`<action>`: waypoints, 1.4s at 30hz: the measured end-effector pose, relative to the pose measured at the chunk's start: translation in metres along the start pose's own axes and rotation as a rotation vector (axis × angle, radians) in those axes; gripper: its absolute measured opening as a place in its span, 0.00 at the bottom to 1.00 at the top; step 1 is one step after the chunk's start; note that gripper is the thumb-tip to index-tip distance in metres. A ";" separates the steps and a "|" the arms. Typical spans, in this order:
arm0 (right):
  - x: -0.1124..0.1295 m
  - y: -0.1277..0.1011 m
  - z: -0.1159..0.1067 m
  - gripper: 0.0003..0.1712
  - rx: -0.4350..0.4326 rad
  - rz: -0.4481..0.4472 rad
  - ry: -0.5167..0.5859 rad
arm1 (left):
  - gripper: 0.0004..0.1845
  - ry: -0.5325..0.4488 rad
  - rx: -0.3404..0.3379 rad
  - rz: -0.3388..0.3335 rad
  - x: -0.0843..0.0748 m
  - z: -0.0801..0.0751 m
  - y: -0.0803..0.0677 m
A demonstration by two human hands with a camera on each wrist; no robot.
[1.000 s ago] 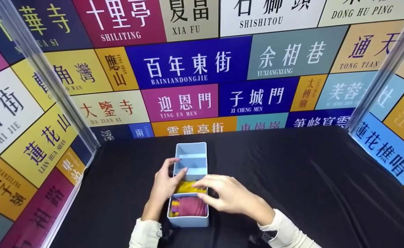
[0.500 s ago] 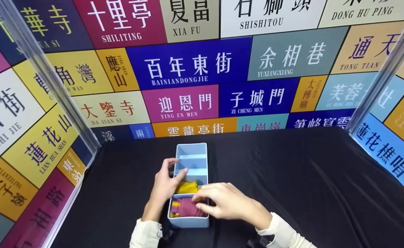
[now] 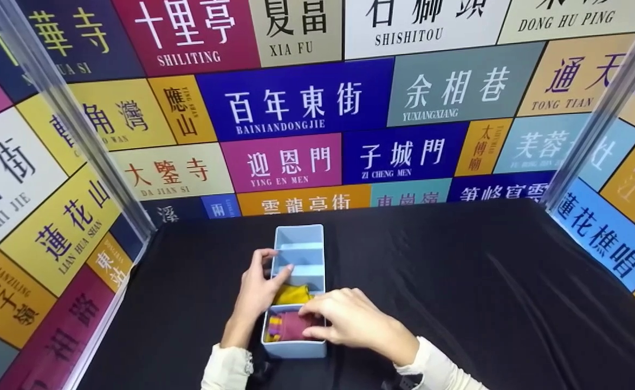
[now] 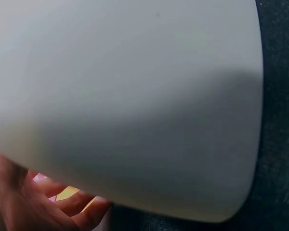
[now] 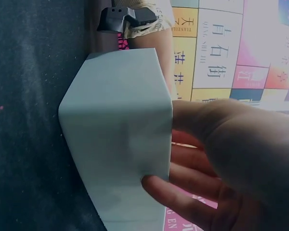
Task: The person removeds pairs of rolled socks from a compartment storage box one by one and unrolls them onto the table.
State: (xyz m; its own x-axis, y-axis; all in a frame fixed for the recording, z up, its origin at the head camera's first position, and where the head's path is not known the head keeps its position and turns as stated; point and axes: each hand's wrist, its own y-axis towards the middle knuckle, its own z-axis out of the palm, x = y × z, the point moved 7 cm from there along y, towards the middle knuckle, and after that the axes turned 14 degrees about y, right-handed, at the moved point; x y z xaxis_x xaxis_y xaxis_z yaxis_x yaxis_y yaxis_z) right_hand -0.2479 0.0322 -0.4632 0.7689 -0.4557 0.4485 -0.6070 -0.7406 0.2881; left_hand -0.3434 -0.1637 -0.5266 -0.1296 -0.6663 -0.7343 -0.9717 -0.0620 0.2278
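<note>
A narrow light blue divided box [image 3: 294,349] stands lengthwise in the head view. Its nearest compartment has a folded maroon cloth [image 3: 290,327] beside a yellow-and-purple striped piece [image 3: 274,327]; a folded yellow cloth [image 3: 291,295] fills the one behind. My left hand [image 3: 258,290] holds the box's left rim, its thumb reaching over the inside. My right hand [image 3: 352,319] comes over the right rim, thumb and forefinger pinching the right part of the maroon cloth. In the right wrist view one fingertip [image 5: 154,185] overlaps the outer wall; the other fingers go behind the rim.
Black cloth [image 3: 431,281] covers the table under and around the box. Printed panels [image 3: 296,103] with place names stand behind and at both sides, with clear posts [image 3: 594,119] at the corners. The two far compartments [image 3: 299,238] show bare blue walls.
My right hand has moved from over the yellow cloth down and slightly left onto the maroon cloth. The left hand keeps its place on the box.
</note>
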 end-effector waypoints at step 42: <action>0.007 0.036 0.014 0.15 0.280 0.175 -0.216 | 0.29 -0.016 0.009 -0.024 -0.002 0.000 0.000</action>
State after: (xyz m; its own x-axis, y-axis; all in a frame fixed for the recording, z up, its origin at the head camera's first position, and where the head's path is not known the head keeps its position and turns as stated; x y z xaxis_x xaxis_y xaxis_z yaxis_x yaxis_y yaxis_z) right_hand -0.2616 -0.0044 -0.4617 0.7015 -0.6583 0.2731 -0.6772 -0.7351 -0.0323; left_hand -0.3427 -0.1629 -0.5254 -0.1093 -0.6527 -0.7497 -0.9764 -0.0709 0.2041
